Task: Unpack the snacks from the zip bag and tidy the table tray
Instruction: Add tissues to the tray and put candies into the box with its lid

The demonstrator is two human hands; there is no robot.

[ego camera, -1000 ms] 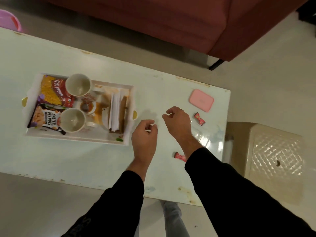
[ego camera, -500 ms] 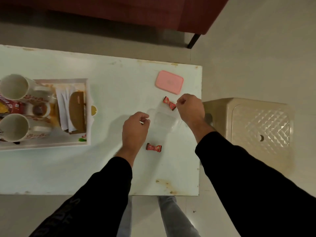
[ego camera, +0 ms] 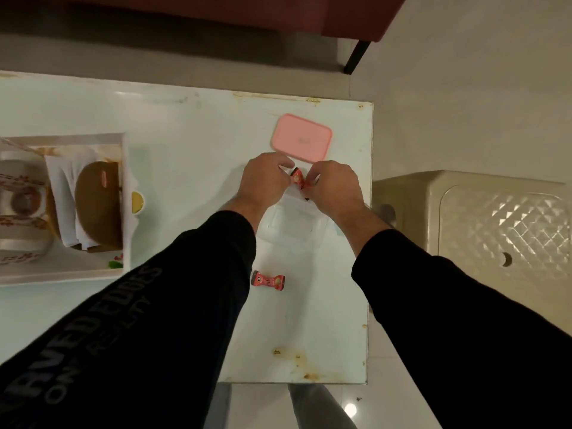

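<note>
left sleeve [ego camera: 102, 345] print, partly legible "EDGES"

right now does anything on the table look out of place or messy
One red wrapped candy lies loose on the table, apart from the clear zip bag and the tray. Brownish stains mark the table's near edge.

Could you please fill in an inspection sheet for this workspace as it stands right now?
Surface: white table, rust stains near its front edge.
Job's things: clear zip bag flat on table; one red candy at its mouth, another candy beside the bag; tray at left with cups and napkins.
Clutter: pink lid.
Hands: left hand and right hand both pinch at the bag's mouth around the candy.
Cables: nothing seen.
Surroundings: beige stool, red sofa.
</note>
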